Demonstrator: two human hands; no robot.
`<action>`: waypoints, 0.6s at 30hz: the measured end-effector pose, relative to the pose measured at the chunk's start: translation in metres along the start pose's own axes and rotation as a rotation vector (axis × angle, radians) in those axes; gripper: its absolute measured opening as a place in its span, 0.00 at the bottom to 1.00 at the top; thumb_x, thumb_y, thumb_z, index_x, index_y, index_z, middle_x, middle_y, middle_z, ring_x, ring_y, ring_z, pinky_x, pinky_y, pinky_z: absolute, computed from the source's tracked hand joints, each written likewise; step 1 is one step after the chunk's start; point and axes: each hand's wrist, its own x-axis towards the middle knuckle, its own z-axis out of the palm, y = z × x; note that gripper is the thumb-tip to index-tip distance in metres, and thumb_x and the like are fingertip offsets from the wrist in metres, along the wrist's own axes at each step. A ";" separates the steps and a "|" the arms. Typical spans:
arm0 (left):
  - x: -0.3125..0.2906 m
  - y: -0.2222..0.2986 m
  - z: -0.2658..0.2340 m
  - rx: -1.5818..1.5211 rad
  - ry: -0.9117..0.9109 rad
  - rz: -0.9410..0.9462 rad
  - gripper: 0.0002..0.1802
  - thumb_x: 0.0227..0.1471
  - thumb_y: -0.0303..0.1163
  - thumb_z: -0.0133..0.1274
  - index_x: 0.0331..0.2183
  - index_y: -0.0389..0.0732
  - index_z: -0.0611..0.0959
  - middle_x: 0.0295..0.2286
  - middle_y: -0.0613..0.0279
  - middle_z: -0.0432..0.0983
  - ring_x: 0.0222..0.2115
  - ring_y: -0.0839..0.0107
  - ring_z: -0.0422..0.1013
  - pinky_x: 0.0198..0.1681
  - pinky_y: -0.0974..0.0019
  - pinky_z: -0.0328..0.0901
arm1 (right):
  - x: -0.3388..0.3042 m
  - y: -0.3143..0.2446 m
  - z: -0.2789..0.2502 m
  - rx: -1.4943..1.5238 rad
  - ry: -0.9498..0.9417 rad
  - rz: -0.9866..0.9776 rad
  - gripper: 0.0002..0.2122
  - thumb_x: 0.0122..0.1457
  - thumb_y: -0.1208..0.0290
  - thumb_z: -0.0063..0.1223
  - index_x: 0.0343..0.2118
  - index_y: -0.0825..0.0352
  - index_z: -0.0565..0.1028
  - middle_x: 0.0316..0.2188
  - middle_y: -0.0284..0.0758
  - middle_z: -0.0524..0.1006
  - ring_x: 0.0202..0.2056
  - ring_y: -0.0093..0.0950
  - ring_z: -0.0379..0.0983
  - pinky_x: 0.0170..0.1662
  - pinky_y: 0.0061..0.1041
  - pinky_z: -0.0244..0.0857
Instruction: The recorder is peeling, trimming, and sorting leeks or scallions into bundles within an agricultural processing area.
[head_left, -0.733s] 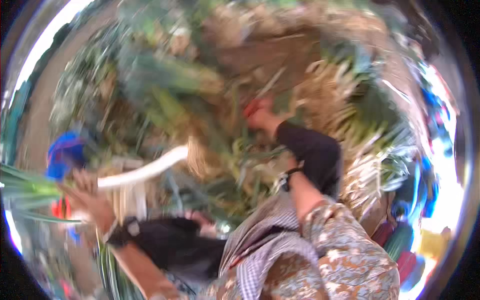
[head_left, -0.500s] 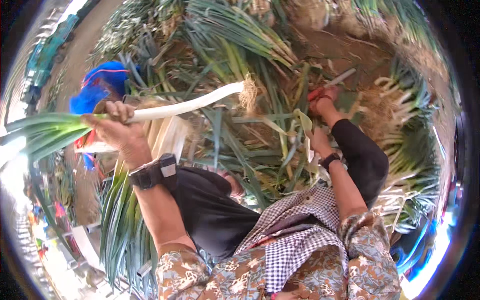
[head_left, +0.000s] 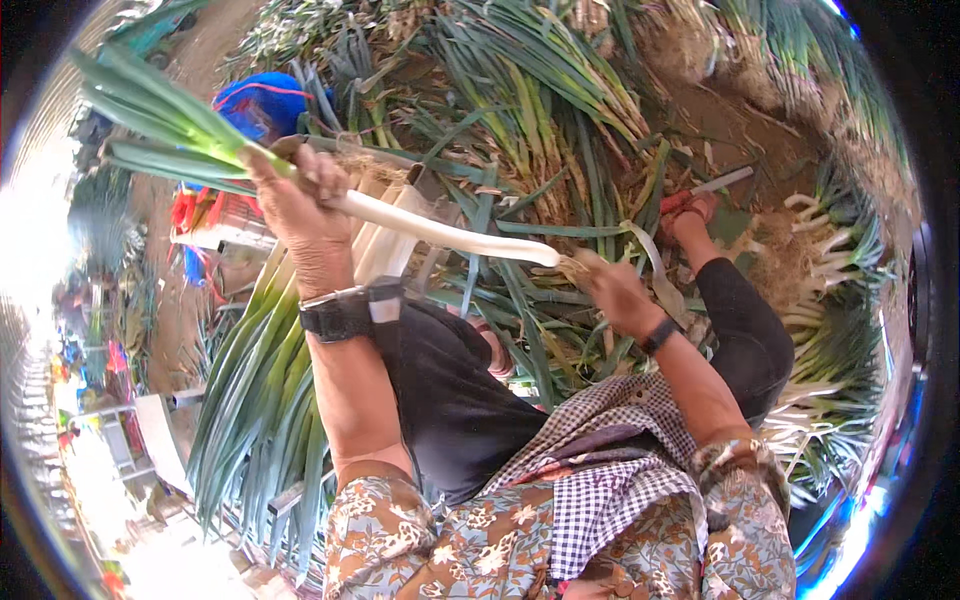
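Observation:
My left hand (head_left: 305,215) grips a long leek (head_left: 430,230) near where its white stalk meets the green leaves, which fan up to the left. My right hand (head_left: 615,290) is closed on the leek's root end, with a loose leaf strip (head_left: 645,255) curling over it. The leek lies nearly level across the view, above my lap. A black watch sits on each wrist.
Heaps of leeks (head_left: 540,110) lie on bare earth ahead, more green leaves (head_left: 260,400) at my left and trimmed white stalks (head_left: 820,400) at my right. A knife (head_left: 720,182) rests by my sandalled foot (head_left: 690,212). A blue object (head_left: 255,100) stands far left.
The view has swung and steadied. My right hand came back from the ground near the foot and took the leek's root end; my left hand kept holding the leek, now lowered.

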 end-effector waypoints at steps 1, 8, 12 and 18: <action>0.000 0.015 -0.018 0.076 0.012 0.081 0.31 0.51 0.64 0.44 0.25 0.43 0.72 0.12 0.71 0.55 0.10 0.78 0.52 0.13 0.72 0.48 | -0.011 -0.011 -0.005 -0.006 -0.038 0.030 0.11 0.53 0.76 0.45 0.40 0.64 0.70 0.28 0.44 0.76 0.28 0.42 0.73 0.28 0.36 0.65; -0.026 0.083 -0.051 0.100 0.422 0.531 0.29 0.57 0.60 0.39 0.18 0.47 0.60 0.13 0.73 0.50 0.14 0.78 0.47 0.18 0.72 0.46 | -0.148 0.145 -0.020 -0.670 -0.526 0.571 0.12 0.51 0.71 0.49 0.39 0.67 0.71 0.27 0.42 0.75 0.28 0.44 0.73 0.31 0.37 0.69; -0.063 0.124 -0.113 0.187 0.715 0.758 0.18 0.53 0.40 0.51 0.19 0.49 0.62 0.14 0.74 0.54 0.14 0.80 0.53 0.18 0.72 0.53 | -0.107 0.120 -0.001 -0.408 -0.315 0.272 0.09 0.52 0.75 0.49 0.35 0.72 0.69 0.31 0.49 0.73 0.35 0.47 0.71 0.37 0.42 0.63; -0.132 0.108 -0.202 0.285 1.092 0.743 0.17 0.54 0.39 0.51 0.21 0.44 0.64 0.15 0.67 0.61 0.16 0.74 0.59 0.23 0.66 0.59 | -0.112 0.105 0.025 -0.256 -0.388 0.200 0.11 0.53 0.74 0.49 0.39 0.71 0.68 0.35 0.50 0.71 0.39 0.49 0.68 0.40 0.42 0.62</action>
